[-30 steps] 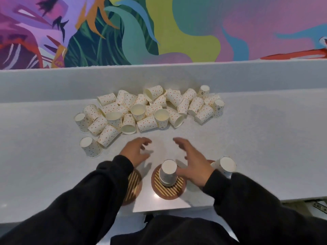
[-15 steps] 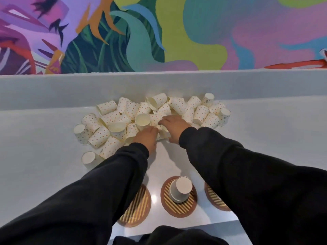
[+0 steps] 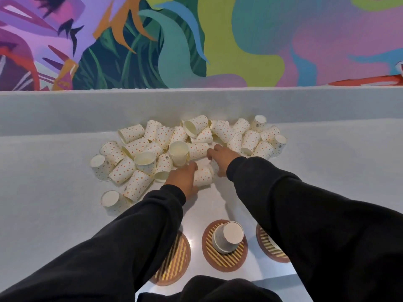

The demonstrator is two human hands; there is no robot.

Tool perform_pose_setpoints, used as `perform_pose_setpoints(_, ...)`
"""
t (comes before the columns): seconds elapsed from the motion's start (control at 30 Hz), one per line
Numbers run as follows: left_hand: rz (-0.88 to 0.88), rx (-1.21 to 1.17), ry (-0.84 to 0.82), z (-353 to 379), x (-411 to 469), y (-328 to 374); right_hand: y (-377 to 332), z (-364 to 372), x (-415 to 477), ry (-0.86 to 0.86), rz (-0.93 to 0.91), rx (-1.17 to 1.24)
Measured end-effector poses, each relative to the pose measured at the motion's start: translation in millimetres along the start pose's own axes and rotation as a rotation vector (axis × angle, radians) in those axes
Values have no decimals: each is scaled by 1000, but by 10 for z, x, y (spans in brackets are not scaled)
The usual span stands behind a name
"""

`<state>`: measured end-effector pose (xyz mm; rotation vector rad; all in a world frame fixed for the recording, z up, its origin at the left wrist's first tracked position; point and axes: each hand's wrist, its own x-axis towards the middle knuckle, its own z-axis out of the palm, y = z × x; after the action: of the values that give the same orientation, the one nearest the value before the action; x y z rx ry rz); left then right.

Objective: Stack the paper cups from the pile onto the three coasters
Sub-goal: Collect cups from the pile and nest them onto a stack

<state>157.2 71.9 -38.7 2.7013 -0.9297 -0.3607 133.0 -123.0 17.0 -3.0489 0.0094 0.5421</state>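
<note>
A pile of dotted white paper cups lies on the grey counter. My left hand is at the pile's near edge, its fingers wrapped around a cup lying on its side. Right beside it, my right hand curls over another cup, which is mostly hidden. Three round striped coasters sit near me. The left coaster is half under my sleeve. The middle coaster carries one upside-down cup. My right sleeve covers most of the right coaster.
A raised grey ledge runs behind the pile, under a colourful mural wall. One cup stands apart at the pile's near left. The counter's front edge is just below the coasters.
Both hands went from beside the middle coaster forward to the pile and closed around cups at its near edge. The view tilted so the coasters sit lower in frame.
</note>
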Motion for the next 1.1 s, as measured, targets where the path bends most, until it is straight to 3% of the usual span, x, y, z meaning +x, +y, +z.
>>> perform_pose_setpoints(0.2, -13, -298, 101, -279, -76, -39, 1, -73, -151, -19, 21, -70)
perform_pose_setpoints(0.33, -166, -784, 220, -537, -190, -9, -46, -214, -350, 76, 51, -51)
perform_pose_setpoints(0.43, -212, -1119, 228, -695, -290, 47, -85, -398, -551, 129, 102, 135)
perform_pose_setpoints(0.6, -339, -1738, 81, -794, -405, 269, -197, -491, -972, 209, 106, 487)
perform_pose_setpoints(0.7, -349, -1993, 88, -816, -408, 414, -279, -399, -1251, 223, 114, 678)
perform_pose_setpoints(0.83, -238, -2041, 93, -822, -451, 517, -288, -163, -1626, 231, 158, 914)
perform_pose_setpoints(0.93, -248, -1982, 95, -817, -575, 613, -251, 153, -1943, 233, 153, 1119)
perform_pose_setpoints(1.1, -226, -1688, 146, -711, -925, 758, -361, 712, -2296, 273, 134, 1252)
